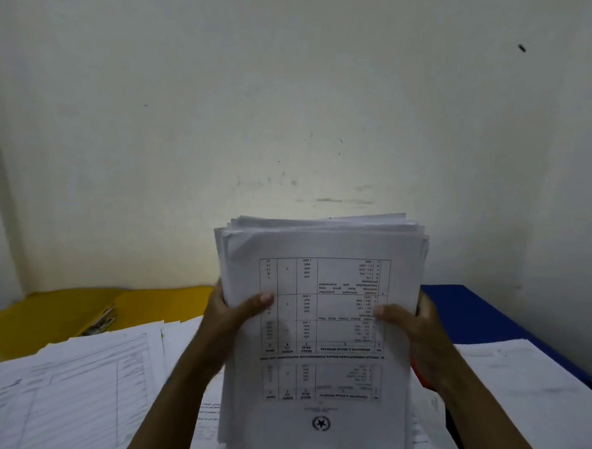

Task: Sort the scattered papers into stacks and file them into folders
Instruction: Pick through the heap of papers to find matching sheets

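While both hands grip it, the stack of papers [319,314] stands nearly upright above the tabletop, its long axis running up and away from the person and its top edges ragged. The left hand [230,306] curls round the left edge, thumb pressed on the printed front; the right hand [411,321] does the same on the right edge, so each holds the stack at about mid-height. More loose sheets [73,384] lie spread on the tabletop beneath and to the left, others [520,373] to the right. The yellow folder [60,315], lying open with its metal clip showing, is far and left of the hands; the blue folder [488,317] is far and right. Neither hand is clearly nearer a folder, so the stack could go either way. It probably needs squaring on its lower edge first, since the sheets sit uneven.
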